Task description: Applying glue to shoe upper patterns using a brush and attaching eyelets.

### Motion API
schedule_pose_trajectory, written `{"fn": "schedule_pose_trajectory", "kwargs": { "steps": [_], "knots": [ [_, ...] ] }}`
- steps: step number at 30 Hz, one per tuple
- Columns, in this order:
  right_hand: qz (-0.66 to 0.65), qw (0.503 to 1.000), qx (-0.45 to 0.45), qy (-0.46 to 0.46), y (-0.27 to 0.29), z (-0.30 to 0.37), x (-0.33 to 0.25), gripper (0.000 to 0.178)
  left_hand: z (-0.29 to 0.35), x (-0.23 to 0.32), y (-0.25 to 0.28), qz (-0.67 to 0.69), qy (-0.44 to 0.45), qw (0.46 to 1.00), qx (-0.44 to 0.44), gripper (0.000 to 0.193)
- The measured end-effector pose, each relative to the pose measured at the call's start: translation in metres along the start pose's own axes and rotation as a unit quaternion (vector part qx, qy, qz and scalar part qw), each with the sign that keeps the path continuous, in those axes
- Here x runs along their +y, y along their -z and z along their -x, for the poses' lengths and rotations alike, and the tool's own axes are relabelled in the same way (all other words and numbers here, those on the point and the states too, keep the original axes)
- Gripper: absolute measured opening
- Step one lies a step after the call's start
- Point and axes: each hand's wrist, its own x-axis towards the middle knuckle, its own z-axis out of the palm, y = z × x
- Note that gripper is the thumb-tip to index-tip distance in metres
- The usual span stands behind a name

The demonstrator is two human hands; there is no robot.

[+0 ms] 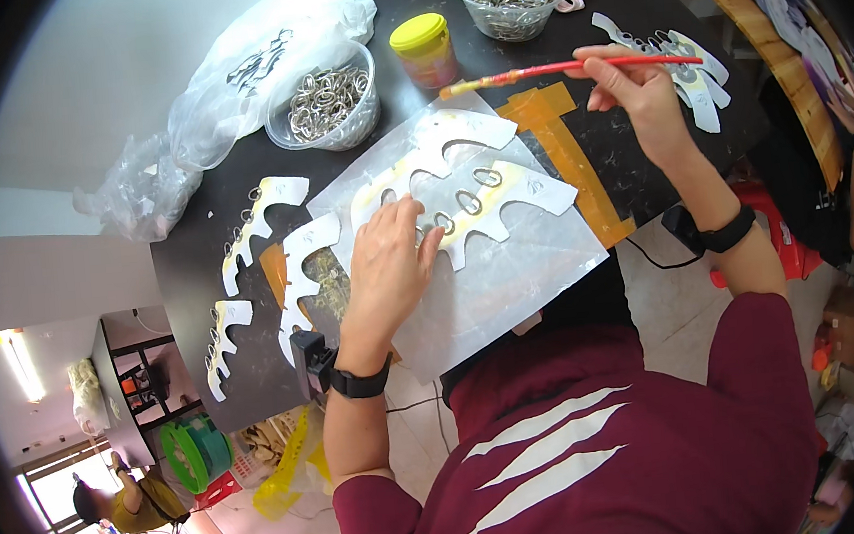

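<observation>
My right hand (634,95) pinches a thin red brush (572,67), raised over the far right of the sheet; its bristle end looks coated pale yellow and points left. My left hand (392,265) is low over a translucent sheet (510,306), fingers bent and closed at a metal ring on a white scalloped piece (531,186); its fingertips are partly hidden. More oval metal rings (469,201) lie along this piece's yellowish edge. Just beyond is a second white scalloped piece (471,128), yellowish too, partly covered by my left hand.
Clear tubs of metal rings (329,104) (506,0) flank a yellow-lidded jar (424,48). Scalloped pieces (271,201) lie at left, others (697,70) at right. Brown tape (580,170) runs beside the sheet. A plastic bag (270,58) covers the far left. A person (139,495) is in the background.
</observation>
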Motion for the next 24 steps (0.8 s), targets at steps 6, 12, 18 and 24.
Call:
{"fn": "schedule_pose_trajectory", "kwargs": {
  "steps": [6, 12, 18, 24],
  "knots": [
    [-0.008, 0.999, 0.013, 0.047, -0.027, 0.006, 0.014, 0.016, -0.001, -0.002, -0.002, -0.004, -0.005, 1.000, 0.004, 0.027],
    [0.003, 1.000, -0.014, 0.026, -0.035, 0.002, 0.020, 0.017, 0.000, -0.006, -0.006, -0.010, -0.022, 1.000, 0.019, 0.027],
    [0.037, 0.999, 0.013, 0.021, -0.034, -0.001, 0.019, 0.015, 0.001, -0.006, -0.006, -0.013, -0.024, 0.999, 0.029, 0.028],
    [0.018, 0.999, 0.013, 0.029, -0.040, 0.003, 0.012, 0.015, -0.001, -0.003, -0.002, 0.005, 0.001, 1.000, 0.004, 0.027]
  ]
}}
